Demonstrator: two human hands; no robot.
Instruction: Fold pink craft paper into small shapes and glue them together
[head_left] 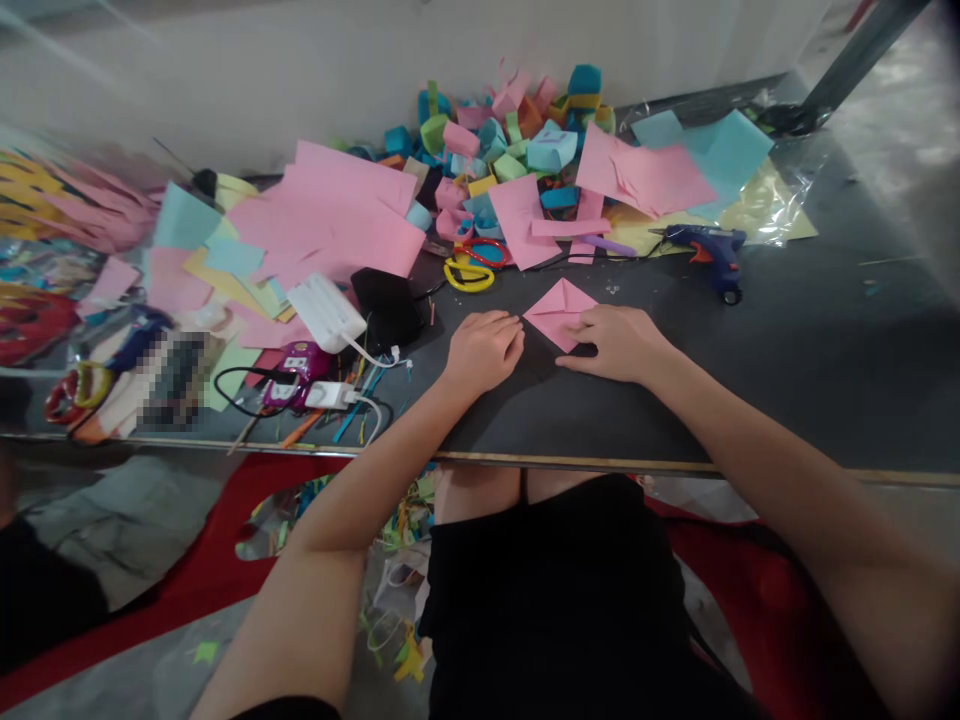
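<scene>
A small pink folded paper (556, 310) lies on the dark tabletop (787, 380) in front of me. My right hand (619, 342) rests on its lower right part, fingers pressed flat on the folds. My left hand (484, 350) sits just left of the paper with its fingers curled under, knuckles up, fingertips near the paper's left corner. Nothing shows inside the left hand.
Pink, blue and yellow sheets (330, 215) and a heap of folded paper pieces (510, 130) cover the back of the table. Yellow and red scissors (472, 265), a blue glue gun (709, 250), a white power bank (326, 312) with cables and a black pouch (386, 305) lie nearby.
</scene>
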